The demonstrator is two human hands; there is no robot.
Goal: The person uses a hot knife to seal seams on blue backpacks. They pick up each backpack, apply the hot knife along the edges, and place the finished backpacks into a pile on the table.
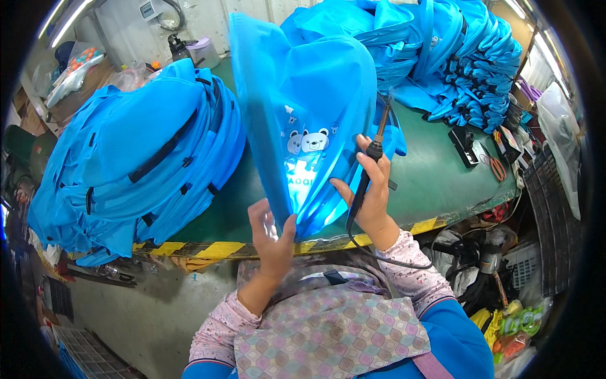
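A blue fabric piece (334,82) with springy curved rims and printed white bears stands on edge in front of me, its lower end at the table's near edge. My left hand (273,239) pinches its lower left rim between thumb and fingers. In my right hand (374,192) is a soldering iron (374,150), its metal tip pointing up and away. The iron's black cord loops down over my right sleeve. The right thumb reaches toward the fabric's right side; whether it touches cannot be told.
A stack of similar blue pieces (145,151) lies on the left of the green table (435,164); more blue pieces (473,57) are heaped at the back right. Orange-handled scissors (497,168) and a black box (464,146) sit at the right. Yellow-black tape (221,251) marks the near edge.
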